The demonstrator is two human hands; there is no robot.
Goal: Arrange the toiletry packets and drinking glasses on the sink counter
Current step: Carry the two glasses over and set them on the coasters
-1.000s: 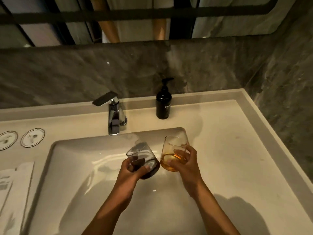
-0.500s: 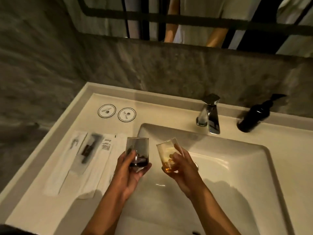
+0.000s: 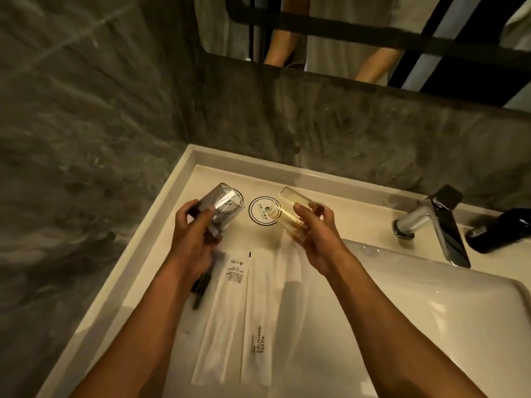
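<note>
My left hand [image 3: 193, 239] grips a smoky grey drinking glass [image 3: 222, 206], tilted with its mouth pointing away, above the far-left coaster, which it mostly hides. My right hand [image 3: 314, 237] holds an amber drinking glass [image 3: 288, 215], also tilted, just right of a round white coaster [image 3: 260, 211] with a scalloped black ring. Below the hands, several long white toiletry packets [image 3: 253, 305] lie side by side on the counter; one reads "BRUSHING TEETH". A packet with a dark item [image 3: 201, 285] lies partly under my left forearm.
The white sink counter [image 3: 161, 225] has a raised rim against grey stone walls on the left and back. The basin [image 3: 431, 311] lies to the right, with a chrome faucet [image 3: 436, 225] and a black pump bottle [image 3: 500, 231] behind it. A mirror hangs above.
Both hands carried the glasses from over the basin leftward and farther back, to above the coasters. The view swung left with them. The glasses are more tilted.
</note>
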